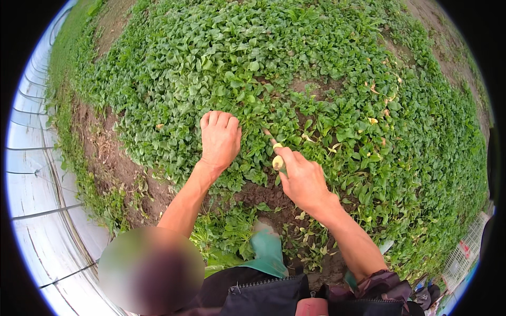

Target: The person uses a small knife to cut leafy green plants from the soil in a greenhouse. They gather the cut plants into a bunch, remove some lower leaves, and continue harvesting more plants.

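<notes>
Greens [238, 92] partly hide the tool [271, 138] right fingers [288, 156] grip; left fingers [222, 120] curl, contents unclear.

Leaves [195, 89]: soft and mostly matt, a faint sheen showing here!
Soil [263, 197]: rough, crumbly, thoroughly matt.
Tool [278, 163]: smooth-looking pale handle, wood or plastic, can't call it; dull shaft.
Boot [268, 248]: smooth, rubbery, softly shiny.
Jacket [258, 304]: dark matt cloth, toothed zip.
Sheeting [31, 158]: smooth, creased plastic film.
Crate [466, 250]: pale plastic lattice.
</notes>
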Tool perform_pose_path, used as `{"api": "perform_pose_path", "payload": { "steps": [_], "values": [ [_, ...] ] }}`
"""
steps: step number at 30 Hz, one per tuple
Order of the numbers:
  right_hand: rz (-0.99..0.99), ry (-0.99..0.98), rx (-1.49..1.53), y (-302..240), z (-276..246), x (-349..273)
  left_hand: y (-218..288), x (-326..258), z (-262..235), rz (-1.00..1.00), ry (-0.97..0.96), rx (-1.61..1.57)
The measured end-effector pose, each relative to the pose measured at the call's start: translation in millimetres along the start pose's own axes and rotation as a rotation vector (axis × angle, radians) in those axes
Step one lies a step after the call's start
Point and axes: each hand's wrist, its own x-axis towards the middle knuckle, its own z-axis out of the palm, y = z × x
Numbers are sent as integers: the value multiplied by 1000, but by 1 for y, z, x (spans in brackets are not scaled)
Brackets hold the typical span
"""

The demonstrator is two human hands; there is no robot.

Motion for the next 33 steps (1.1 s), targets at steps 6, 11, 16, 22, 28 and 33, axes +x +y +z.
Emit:
{"api": "perform_pose_path", "payload": {
  "steps": [6, 11, 16, 22, 28, 33],
  "values": [
    [17, -95, -60, 0, -10, 6, 2, 15, -7, -89, -156, 215],
    [22, -111, 66, 9, -45, -26, -10, 9, -4, 5, -129, 186],
    [43, -81, 184, 19, -60, -42, -6, 5, -8, 54, -29, 130],
    [55, -170, 210, 36, -87, -24, -12, 9, -21, -60, 39, -18],
    [91, -205, 217, 34, -78, -18, -16, 18, -25, 100, -47, 0],
    [-11, -166, 126, 32, -75, -25, -10, 20, -30, -149, 39, -198]
  ]
}}
